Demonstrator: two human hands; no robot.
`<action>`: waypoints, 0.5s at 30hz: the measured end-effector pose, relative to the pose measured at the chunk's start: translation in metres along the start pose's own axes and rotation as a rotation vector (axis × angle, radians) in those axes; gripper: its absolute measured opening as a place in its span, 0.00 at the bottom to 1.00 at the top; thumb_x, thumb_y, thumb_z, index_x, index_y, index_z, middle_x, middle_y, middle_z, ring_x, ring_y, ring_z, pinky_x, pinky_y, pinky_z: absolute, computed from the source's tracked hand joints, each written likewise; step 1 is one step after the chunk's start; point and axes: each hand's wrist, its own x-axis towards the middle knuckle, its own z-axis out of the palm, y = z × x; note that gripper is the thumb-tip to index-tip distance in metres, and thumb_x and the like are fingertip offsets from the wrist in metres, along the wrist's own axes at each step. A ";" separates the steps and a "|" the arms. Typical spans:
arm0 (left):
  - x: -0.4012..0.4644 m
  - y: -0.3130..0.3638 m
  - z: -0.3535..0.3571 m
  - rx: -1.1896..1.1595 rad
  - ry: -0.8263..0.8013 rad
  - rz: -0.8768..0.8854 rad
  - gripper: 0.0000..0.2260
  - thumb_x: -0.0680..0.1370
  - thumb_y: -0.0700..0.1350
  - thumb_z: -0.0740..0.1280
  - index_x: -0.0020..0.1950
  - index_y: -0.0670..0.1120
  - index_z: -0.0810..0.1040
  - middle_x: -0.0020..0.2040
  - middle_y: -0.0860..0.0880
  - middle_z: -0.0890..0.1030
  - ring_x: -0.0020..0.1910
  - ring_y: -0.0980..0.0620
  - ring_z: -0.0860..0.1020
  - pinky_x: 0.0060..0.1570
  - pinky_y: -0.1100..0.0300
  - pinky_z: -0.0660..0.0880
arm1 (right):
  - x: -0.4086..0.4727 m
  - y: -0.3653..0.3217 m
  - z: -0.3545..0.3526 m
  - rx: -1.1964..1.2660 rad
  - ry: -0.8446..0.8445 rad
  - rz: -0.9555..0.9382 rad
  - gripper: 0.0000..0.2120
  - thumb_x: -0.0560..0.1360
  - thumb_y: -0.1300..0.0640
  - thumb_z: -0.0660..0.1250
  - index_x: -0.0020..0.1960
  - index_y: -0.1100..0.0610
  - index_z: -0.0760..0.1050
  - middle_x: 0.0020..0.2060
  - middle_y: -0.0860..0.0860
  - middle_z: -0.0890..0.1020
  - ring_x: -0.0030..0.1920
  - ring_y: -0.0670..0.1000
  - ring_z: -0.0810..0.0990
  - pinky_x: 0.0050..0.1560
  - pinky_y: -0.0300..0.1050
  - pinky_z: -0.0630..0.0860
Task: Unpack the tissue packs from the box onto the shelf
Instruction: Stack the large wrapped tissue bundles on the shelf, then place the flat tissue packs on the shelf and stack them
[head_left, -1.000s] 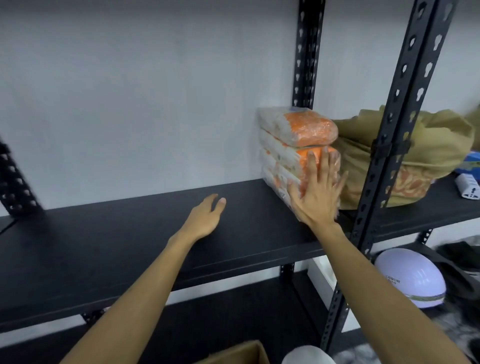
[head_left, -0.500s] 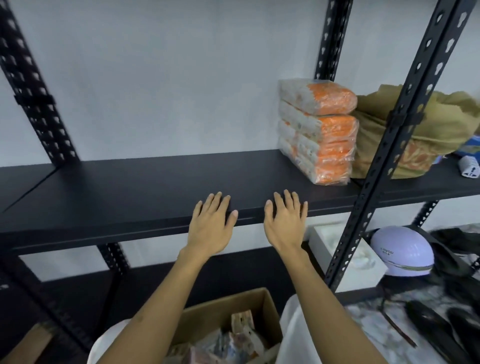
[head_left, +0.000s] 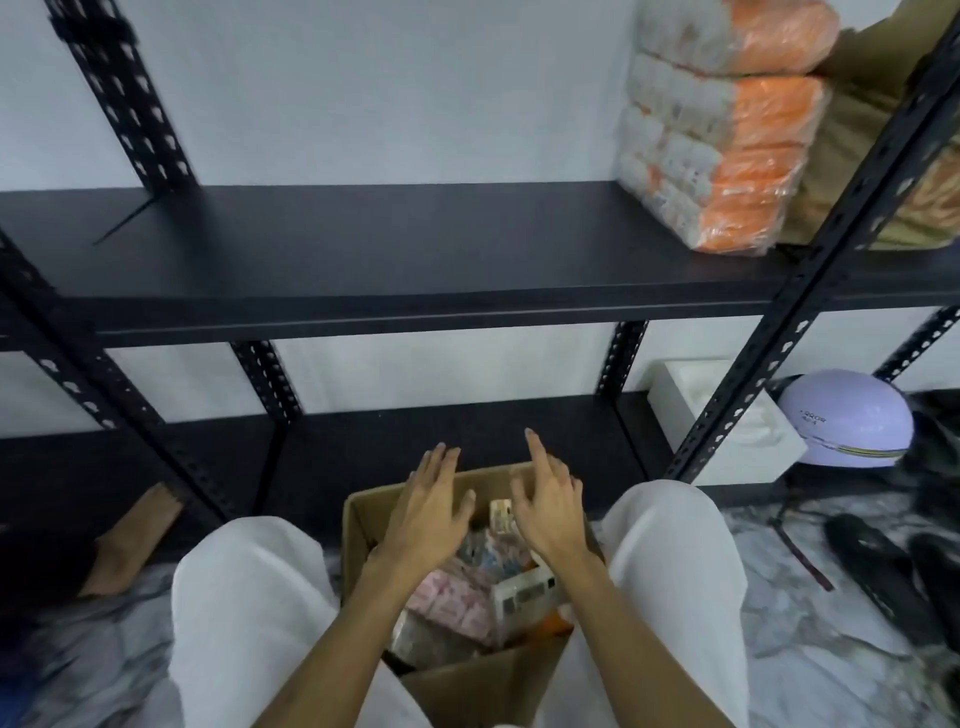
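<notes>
A stack of orange and white tissue packs (head_left: 722, 130) stands at the right end of the black shelf (head_left: 389, 270). Between my knees sits an open cardboard box (head_left: 478, 680) holding more packs, among them a pink one (head_left: 452, 603). My left hand (head_left: 428, 512) hovers over the box's far left part with fingers spread and nothing in it. My right hand (head_left: 548, 501) hovers over the far right part, fingers loosely spread, also holding nothing.
A black slotted upright (head_left: 810, 270) crosses the right side in front of the shelf. Behind it lie an olive cloth bag (head_left: 852, 156), a white foam block (head_left: 727, 415) and a lilac dome (head_left: 847, 421). Black shoes (head_left: 883, 566) lie on the marbled floor.
Both hands have come down from the shelf to just above the open box. The view has tilted downward, so the box and my knees now fill the lower part.
</notes>
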 end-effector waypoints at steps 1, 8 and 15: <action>-0.009 -0.018 0.016 0.005 -0.037 -0.049 0.29 0.84 0.54 0.60 0.83 0.48 0.54 0.83 0.47 0.54 0.82 0.48 0.53 0.80 0.52 0.53 | -0.011 0.010 0.015 -0.032 -0.088 0.028 0.27 0.83 0.47 0.57 0.80 0.48 0.55 0.69 0.52 0.75 0.69 0.54 0.71 0.72 0.56 0.60; -0.033 -0.082 0.071 0.099 -0.283 -0.257 0.32 0.82 0.56 0.63 0.82 0.46 0.56 0.82 0.41 0.57 0.80 0.42 0.56 0.77 0.53 0.54 | -0.029 0.036 0.084 -0.261 -0.605 0.051 0.32 0.79 0.42 0.63 0.79 0.49 0.59 0.76 0.55 0.66 0.76 0.59 0.62 0.74 0.56 0.59; -0.042 -0.107 0.092 -0.091 -0.346 -0.369 0.36 0.81 0.51 0.67 0.83 0.51 0.50 0.82 0.45 0.58 0.79 0.42 0.61 0.74 0.48 0.64 | -0.033 0.054 0.104 -0.366 -0.795 0.105 0.20 0.79 0.47 0.64 0.69 0.51 0.71 0.64 0.56 0.78 0.67 0.60 0.73 0.69 0.54 0.67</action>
